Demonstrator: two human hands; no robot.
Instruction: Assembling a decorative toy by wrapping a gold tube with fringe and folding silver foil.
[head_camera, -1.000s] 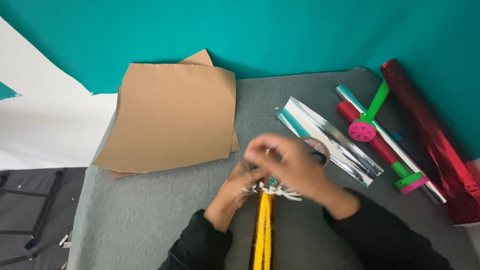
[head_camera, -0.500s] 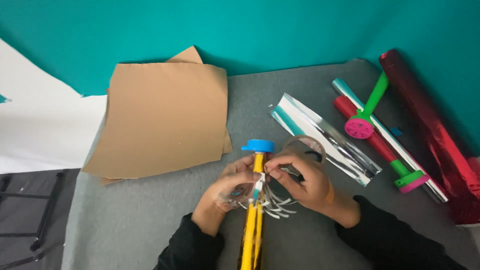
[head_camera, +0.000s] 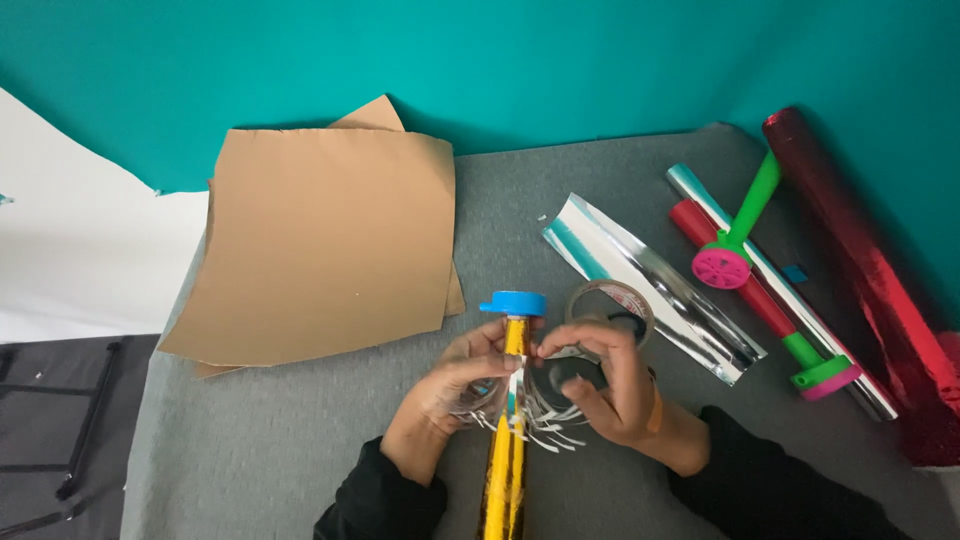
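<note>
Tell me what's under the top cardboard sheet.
Under the cardboard sheet, another brown sheet pokes out at top and bottom edges, on the grey table. The rest is covered.

The foil-wrapped stick (head_camera: 505, 450) is shiny gold with a blue cap (head_camera: 513, 303) and silver fringe (head_camera: 545, 415). Brown cardboard sheets (head_camera: 320, 240) lie on the grey tabletop (head_camera: 270, 450). The foil roll (head_camera: 860, 270) is glossy red.
</note>
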